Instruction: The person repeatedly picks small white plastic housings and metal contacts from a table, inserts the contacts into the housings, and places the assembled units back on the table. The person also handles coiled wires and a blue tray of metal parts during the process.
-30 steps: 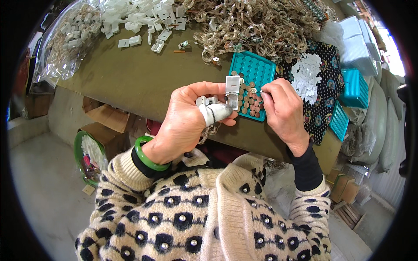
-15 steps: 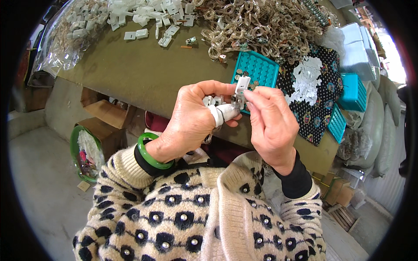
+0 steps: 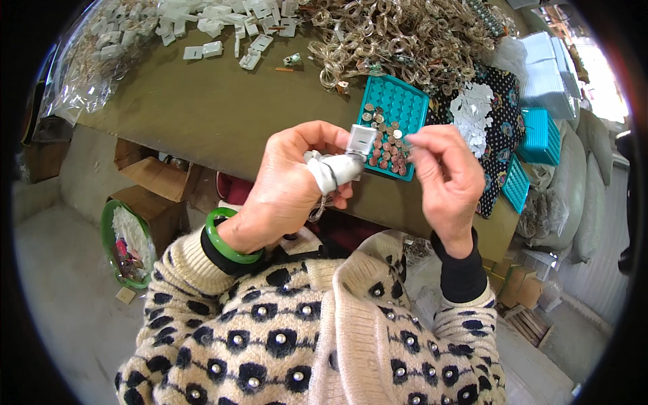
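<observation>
My left hand (image 3: pixel 277 169), its thumb wrapped in white with a dark band, grips a small white plastic case (image 3: pixel 361 139) with a slot in its face. A thin clear wire (image 3: pixel 318 208) hangs below that hand. To the right, my right hand (image 3: pixel 449 172) is off the case, at the right edge of a teal tray (image 3: pixel 424 108) with round pockets. Its thumb and forefinger are bent close together; whether something small lies between them, I cannot make out. Silver and coppery button cells (image 3: pixel 386 152) lie in the tray's near half.
White plastic cases (image 3: pixel 256 20) and coiled clear wires (image 3: pixel 398 40) are heaped along the table's far side. Right of the tray, a dotted dark cloth (image 3: pixel 503 128) carries white flat pieces (image 3: pixel 472 115). Stacked teal trays (image 3: pixel 542 135) stand beyond. A green basket (image 3: pixel 111 243) sits on the floor at left.
My right hand has drawn away from the case to the right, uncovering the button cells in the tray. My left hand has shifted slightly left with the case.
</observation>
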`<action>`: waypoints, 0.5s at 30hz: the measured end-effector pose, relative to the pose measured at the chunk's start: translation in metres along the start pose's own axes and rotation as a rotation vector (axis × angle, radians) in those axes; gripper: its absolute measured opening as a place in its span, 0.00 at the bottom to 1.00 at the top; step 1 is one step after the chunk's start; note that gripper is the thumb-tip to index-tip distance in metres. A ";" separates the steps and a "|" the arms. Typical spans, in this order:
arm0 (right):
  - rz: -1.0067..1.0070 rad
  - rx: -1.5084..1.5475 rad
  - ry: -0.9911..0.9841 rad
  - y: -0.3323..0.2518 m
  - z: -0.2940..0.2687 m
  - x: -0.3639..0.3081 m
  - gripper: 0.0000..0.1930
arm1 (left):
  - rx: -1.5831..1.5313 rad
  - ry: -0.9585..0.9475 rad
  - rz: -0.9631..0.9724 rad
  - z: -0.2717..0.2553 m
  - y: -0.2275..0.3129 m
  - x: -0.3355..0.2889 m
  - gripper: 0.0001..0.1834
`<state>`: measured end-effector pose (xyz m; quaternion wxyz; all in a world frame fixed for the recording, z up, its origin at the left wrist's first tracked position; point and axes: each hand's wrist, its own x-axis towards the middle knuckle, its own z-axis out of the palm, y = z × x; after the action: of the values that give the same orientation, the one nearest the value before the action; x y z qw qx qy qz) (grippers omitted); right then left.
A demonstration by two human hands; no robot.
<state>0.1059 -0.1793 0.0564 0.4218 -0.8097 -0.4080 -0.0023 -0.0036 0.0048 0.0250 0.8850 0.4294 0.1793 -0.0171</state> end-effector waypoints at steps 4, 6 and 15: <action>-0.122 -0.380 0.023 0.026 -0.001 -0.008 0.09 | -0.131 -0.061 0.006 -0.004 -0.003 0.004 0.10; -0.189 -0.476 -0.004 0.035 0.004 -0.014 0.12 | -0.138 -0.075 -0.001 -0.005 -0.005 0.006 0.12; -0.154 -0.482 -0.108 0.038 -0.004 -0.015 0.09 | -0.221 -0.215 0.016 -0.011 -0.008 0.011 0.25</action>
<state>0.1228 -0.2039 0.0279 0.1925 -0.8524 -0.4781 -0.0882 0.0015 0.0090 0.0092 0.9410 0.3266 0.0810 -0.0360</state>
